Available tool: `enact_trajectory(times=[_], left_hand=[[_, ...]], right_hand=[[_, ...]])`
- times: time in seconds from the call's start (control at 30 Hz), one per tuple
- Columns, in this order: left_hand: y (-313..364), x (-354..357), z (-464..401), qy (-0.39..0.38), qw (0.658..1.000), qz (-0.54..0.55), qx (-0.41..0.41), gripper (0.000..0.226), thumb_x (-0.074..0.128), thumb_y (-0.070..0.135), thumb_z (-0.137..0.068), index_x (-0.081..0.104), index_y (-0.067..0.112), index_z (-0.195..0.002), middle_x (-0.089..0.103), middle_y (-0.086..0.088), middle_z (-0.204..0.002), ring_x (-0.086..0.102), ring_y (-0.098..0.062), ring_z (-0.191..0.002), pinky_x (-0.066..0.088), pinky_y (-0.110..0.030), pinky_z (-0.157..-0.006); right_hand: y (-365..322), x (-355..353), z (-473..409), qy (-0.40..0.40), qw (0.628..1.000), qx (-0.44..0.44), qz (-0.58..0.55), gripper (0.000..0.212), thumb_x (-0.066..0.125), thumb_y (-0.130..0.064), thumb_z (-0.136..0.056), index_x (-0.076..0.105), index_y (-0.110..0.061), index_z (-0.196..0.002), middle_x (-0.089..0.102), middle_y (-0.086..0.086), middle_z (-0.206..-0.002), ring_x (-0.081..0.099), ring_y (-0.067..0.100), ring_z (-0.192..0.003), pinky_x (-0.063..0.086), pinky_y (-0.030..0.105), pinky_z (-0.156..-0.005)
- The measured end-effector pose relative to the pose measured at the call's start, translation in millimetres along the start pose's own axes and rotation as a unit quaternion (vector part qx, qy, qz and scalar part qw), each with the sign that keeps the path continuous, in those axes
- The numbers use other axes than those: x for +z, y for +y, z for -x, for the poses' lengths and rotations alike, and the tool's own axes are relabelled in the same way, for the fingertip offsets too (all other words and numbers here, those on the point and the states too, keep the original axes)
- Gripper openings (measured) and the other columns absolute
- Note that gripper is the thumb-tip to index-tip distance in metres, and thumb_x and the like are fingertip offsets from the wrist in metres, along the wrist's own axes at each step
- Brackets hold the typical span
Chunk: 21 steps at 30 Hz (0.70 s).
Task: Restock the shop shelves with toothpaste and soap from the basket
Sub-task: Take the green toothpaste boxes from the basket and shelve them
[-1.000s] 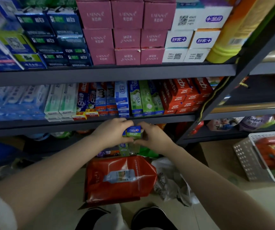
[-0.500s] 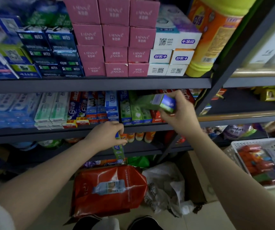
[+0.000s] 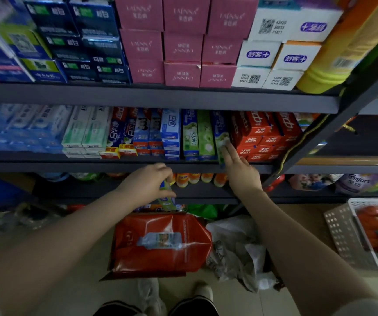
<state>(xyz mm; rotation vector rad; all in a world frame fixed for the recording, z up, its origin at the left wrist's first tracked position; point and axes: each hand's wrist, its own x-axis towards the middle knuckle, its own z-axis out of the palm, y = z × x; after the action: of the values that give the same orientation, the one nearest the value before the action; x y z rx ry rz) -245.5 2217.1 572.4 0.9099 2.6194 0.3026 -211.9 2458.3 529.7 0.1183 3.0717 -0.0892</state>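
A green toothpaste box (image 3: pixel 221 142) on the middle shelf (image 3: pixel 160 166) is being pressed by the right hand's (image 3: pixel 240 172) straight fingers; another box (image 3: pixel 166 197) is being clamped by the left hand's (image 3: pixel 147 182) curled fingers below that shelf.

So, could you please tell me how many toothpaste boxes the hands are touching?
2. The left hand grips a green box below the middle shelf; the right hand presses a second box in beside the red boxes.
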Motion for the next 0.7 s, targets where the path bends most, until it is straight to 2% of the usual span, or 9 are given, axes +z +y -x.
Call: enact_trajectory(times=[0.13,0.2,0.27,0.33,0.4,0.47,0.53,0.6,0.7], left_hand=[[-11.6,8.6,0.9,-0.031,0.999,0.020,-0.024,0.038,0.071,0.034,-0.076,0.053,0.016,-0.104,0.050,-0.002,-0.117,0.053,-0.018,-0.099,0.047,-0.030,-0.078],[-15.0,9.7,4.2,-0.036,0.998,0.039,-0.039,0.039,0.072,0.032,-0.075,0.051,0.018,-0.105,0.050,-0.001,-0.117,0.052,-0.017,-0.099,0.047,-0.030,-0.077],[-15.6,5.7,10.2,-0.014,0.997,0.064,-0.043,0.042,0.073,0.032,-0.074,0.048,0.021,-0.106,0.051,0.003,-0.116,0.051,-0.014,-0.098,0.046,-0.028,-0.074],[-15.5,-3.6,18.5,0.029,0.994,0.098,-0.042,0.043,0.075,0.032,-0.072,0.047,0.025,-0.104,0.051,0.008,-0.110,0.050,-0.010,-0.093,0.044,-0.024,-0.069],[-15.8,-16.3,26.1,0.075,0.984,0.159,-0.040,0.042,0.078,0.030,-0.068,0.048,0.031,-0.096,0.054,0.009,-0.106,0.053,-0.010,-0.090,0.044,-0.022,-0.067],[-15.2,-30.7,30.7,0.112,0.965,0.237,-0.027,0.045,0.081,0.026,-0.064,0.046,0.042,-0.087,0.060,0.008,-0.107,0.057,-0.010,-0.093,0.049,-0.028,-0.072],[-13.8,-41.7,31.3,0.130,0.946,0.298,-0.007,0.048,0.082,0.022,-0.063,0.047,0.046,-0.084,0.061,0.008,-0.111,0.059,-0.009,-0.098,0.054,-0.034,-0.077],[-11.3,-47.5,27.7,0.139,0.936,0.325,0.007,0.050,0.081,0.020,-0.064,0.047,0.050,-0.085,0.061,0.008,-0.110,0.060,-0.011,-0.100,0.055,-0.038,-0.077],[-6.2,-46.7,17.7,0.145,0.939,0.313,0.004,0.048,0.079,0.019,-0.067,0.048,0.042,-0.096,0.058,0.011,-0.103,0.059,-0.014,-0.095,0.054,-0.035,-0.075]], right_hand=[[-8.2,-9.5,-19.9,-0.022,0.998,0.027,-0.048,0.080,0.043,0.008,-0.084,0.003,-0.019,-0.149,-0.003,-0.003,-0.159,0.060,0.032,-0.098,0.041,0.034,-0.060],[-15.2,-10.5,-10.1,0.035,0.997,0.030,-0.063,0.071,0.045,0.008,-0.082,0.019,-0.013,-0.145,0.014,0.008,-0.156,0.061,0.034,-0.086,0.037,0.033,-0.055],[-22.4,-3.7,10.0,0.089,0.992,0.004,-0.094,0.047,0.050,0.003,-0.083,0.043,-0.004,-0.129,0.037,0.017,-0.141,0.062,0.036,-0.080,0.037,0.032,-0.049],[-27.7,7.8,30.0,0.078,0.982,-0.036,-0.171,0.033,0.054,-0.010,-0.088,0.052,-0.005,-0.120,0.049,0.015,-0.129,0.061,0.037,-0.092,0.046,0.035,-0.057],[-29.9,15.2,40.8,-0.045,0.960,-0.075,-0.265,0.048,0.062,-0.026,-0.087,0.046,-0.014,-0.131,0.048,0.008,-0.133,0.050,0.028,-0.117,0.047,0.036,-0.086],[-32.3,10.2,44.4,-0.159,0.925,-0.090,-0.332,0.067,0.069,-0.032,-0.081,0.036,-0.019,-0.139,0.043,0.004,-0.138,0.042,0.020,-0.125,0.038,0.028,-0.099],[-33.9,1.1,43.0,-0.160,0.910,-0.070,-0.377,0.069,0.072,-0.029,-0.079,0.037,-0.016,-0.137,0.049,0.004,-0.131,0.050,0.015,-0.115,0.043,0.027,-0.096],[-31.4,-10.1,40.9,-0.134,0.914,-0.047,-0.381,0.061,0.072,-0.027,-0.079,0.042,-0.012,-0.130,0.057,0.006,-0.120,0.056,0.013,-0.102,0.049,0.029,-0.088],[-18.6,-20.3,41.1,-0.078,0.931,-0.010,-0.357,0.057,0.073,-0.028,-0.078,0.046,-0.012,-0.126,0.058,0.007,-0.117,0.055,0.017,-0.102,0.045,0.027,-0.083]])
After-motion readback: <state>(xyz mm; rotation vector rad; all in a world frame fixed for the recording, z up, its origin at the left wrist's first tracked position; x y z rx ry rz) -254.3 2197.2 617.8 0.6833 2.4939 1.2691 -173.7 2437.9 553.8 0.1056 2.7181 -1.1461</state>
